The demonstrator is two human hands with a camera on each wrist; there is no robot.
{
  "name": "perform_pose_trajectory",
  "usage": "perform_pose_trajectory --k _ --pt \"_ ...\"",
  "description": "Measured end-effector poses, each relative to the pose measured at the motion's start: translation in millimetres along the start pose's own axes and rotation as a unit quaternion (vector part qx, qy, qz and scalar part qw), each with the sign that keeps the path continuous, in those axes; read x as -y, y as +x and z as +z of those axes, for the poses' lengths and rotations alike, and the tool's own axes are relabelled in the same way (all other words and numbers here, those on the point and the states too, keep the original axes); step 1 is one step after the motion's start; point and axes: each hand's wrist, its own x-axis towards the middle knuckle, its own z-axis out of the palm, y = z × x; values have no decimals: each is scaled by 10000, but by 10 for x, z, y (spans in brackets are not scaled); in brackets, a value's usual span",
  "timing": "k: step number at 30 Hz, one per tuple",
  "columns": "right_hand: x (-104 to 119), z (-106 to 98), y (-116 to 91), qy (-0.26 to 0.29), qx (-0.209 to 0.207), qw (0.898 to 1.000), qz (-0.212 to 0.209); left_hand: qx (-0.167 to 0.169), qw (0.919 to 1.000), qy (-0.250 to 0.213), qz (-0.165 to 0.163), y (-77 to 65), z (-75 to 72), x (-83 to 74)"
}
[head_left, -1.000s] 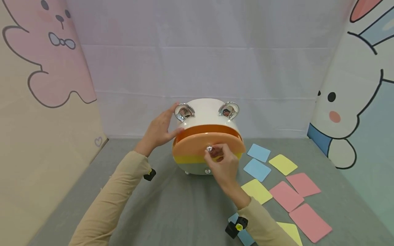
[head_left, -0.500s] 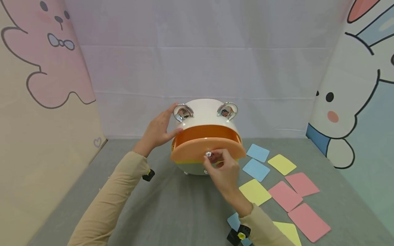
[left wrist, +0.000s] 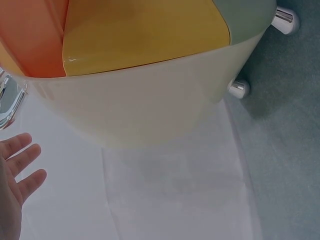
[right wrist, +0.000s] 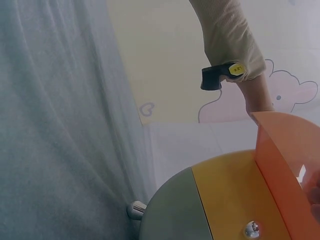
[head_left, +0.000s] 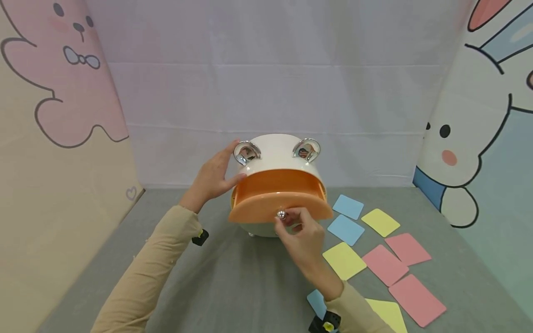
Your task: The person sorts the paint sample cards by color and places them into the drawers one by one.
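A small rounded drawer box (head_left: 276,150) with a white top and two chrome ears stands on the grey table. Its orange top drawer (head_left: 254,209) is pulled out, and the inside shows as bare orange. My right hand (head_left: 303,240) pinches the silver knob (head_left: 281,214) of that drawer between thumb and fingers. At the box's upper left side my left hand (head_left: 211,181) rests with fingers extended, thumb by the opening's edge. In the right wrist view the yellow middle drawer (right wrist: 227,187) and the green bottom drawer (right wrist: 175,207) sit flush in the body.
To the right lie several blue cards (head_left: 348,206), yellow cards (head_left: 343,261) and pink cards (head_left: 418,300) on the grey cloth (head_left: 233,286). A white curtain (head_left: 270,83) hangs behind, and panels with cartoon animals flank both sides.
The orange drawer has come farther out toward me, with my right hand moving along on its knob. More of its inside shows. My left hand has stayed at the box's side.
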Motion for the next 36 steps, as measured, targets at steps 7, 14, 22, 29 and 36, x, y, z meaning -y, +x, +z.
perform_pose_trajectory --k 7,14,22,29,36 --pt "-30 -8 -6 125 -56 9998 -149 -17 10000 31 40 -8 7 19" --pt "-36 -31 3 118 54 9996 -236 -57 10000 29 40 -9 4 16" --pt "-40 -170 30 6 568 9982 -169 -8 10000 64 -40 -16 21 16" --pt "-130 -472 74 -220 1525 9873 -391 28 9999 39 -92 -29 13 15" --pt "-356 -871 4 -253 3064 9492 -662 10 10000 22 -61 -12 18 6"
